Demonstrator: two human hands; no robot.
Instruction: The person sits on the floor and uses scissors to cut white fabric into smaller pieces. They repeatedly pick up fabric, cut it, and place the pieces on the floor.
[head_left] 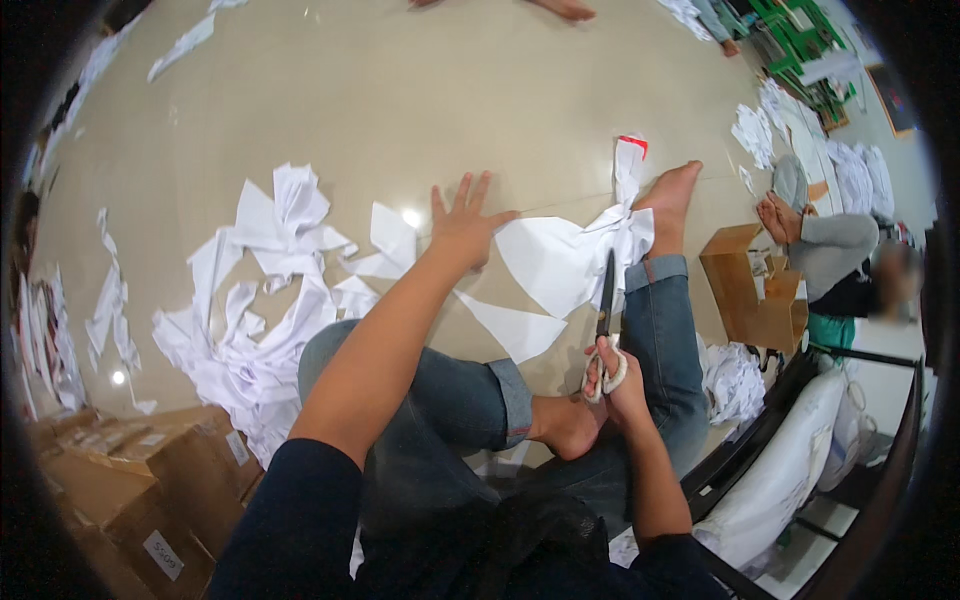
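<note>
Holding dark-bladed metal scissors with white-wrapped handles (605, 316) in the right hand (620, 380), splaying the left hand (464, 230) wide near flared white cloth (553, 262) on beige floor (330, 100), probably featherlight, kinda floppy, best pinched by an edge.

Dark-bladed, pale-handled scissors (606, 312) point forward, their tip against a spread, partly rumpled white cloth (548, 256).

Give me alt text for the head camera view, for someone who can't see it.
A person's right hand holds scissors pointing toward white cloth on a shiny floor, the left hand nearby with fingers spread. A heap of white scraps lies to the left, cardboard boxes sit lower left, and another person sits at right.
</note>
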